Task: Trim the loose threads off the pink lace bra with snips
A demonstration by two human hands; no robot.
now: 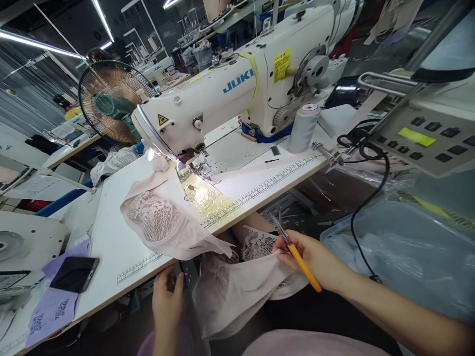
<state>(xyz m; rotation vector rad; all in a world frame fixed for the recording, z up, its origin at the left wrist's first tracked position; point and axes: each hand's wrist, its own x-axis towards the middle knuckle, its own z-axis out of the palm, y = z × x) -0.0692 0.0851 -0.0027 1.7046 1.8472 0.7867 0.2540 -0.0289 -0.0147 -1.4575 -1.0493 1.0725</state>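
Pale pink lace-patterned fabric (163,222), yellow-handled snips (297,254), white sewing machine (222,94) with blue lettering.

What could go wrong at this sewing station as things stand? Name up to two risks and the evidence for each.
1. The right hand holds yellow-handled snips against the pale lace fabric; a slip could nick it.
2. The fabric hangs off the table edge beside the left hand, so it may slide down.

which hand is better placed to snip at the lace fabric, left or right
Right, most likely. The right hand already grips the yellow-handled snips, blades up, right beside the pink lace fabric at the table edge. The left hand sits lower, pinching the fabric's left side with no tool, better suited to steadying.
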